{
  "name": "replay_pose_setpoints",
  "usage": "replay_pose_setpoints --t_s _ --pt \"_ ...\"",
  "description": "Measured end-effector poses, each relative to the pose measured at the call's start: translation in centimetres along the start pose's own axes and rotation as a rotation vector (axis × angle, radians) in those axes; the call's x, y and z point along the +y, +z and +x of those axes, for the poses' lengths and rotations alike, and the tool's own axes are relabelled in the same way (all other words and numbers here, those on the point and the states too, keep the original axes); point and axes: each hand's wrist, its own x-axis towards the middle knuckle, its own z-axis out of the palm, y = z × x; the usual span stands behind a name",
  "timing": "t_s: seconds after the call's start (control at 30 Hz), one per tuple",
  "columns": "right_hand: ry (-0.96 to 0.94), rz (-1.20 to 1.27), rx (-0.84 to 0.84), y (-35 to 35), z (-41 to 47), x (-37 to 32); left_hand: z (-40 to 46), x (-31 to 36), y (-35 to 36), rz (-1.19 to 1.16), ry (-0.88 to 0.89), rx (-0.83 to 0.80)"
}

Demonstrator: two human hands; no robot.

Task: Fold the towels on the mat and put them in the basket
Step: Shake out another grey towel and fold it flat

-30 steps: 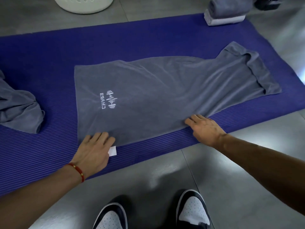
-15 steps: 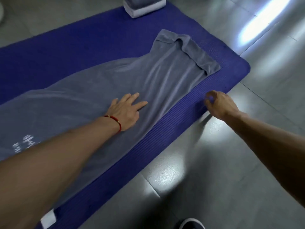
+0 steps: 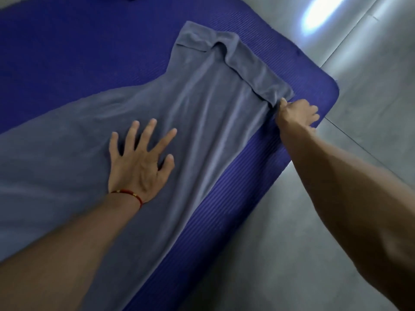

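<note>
1. The grey towel [image 3: 202,113] lies spread on the blue mat [image 3: 78,52], under the left hand and stretching away to the right hand. Its far end is flipped back on itself.
2. The left hand [image 3: 140,162] rests flat on the middle of the towel, fingers straight and spread, gripping nothing.
3. The right hand [image 3: 296,111] is at the near corner of the flipped end. Thumb and fingers seem to pinch the cloth there, but the fingertips are partly hidden.
4. To do this step well, I think the left hand should press down firmly while the right hand pulls the corner outward, away from the left hand, so the flipped strip opens and the wrinkles between the hands go flat.
5. Pull low and gently, otherwise the whole towel may slide on the mat.
6. Compared with half a second ago: the right hand was then over the mat edge, apart from the towel; now it is at the corner. The left hand has spread its fingers wider.
</note>
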Motion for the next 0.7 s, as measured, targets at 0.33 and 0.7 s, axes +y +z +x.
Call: replay_pose_setpoints --t_s 0.33,0.7 --pt "0.040 0.028 0.060 -1.5 4.0 1.0 0.0 0.2 -0.7 0.011 -0.006 -0.026" --pt "-0.775 -0.332 -0.143 7.2 -6.8 -5.0 0.2 0.8 -1.5 0.045 -0.023 -0.128"
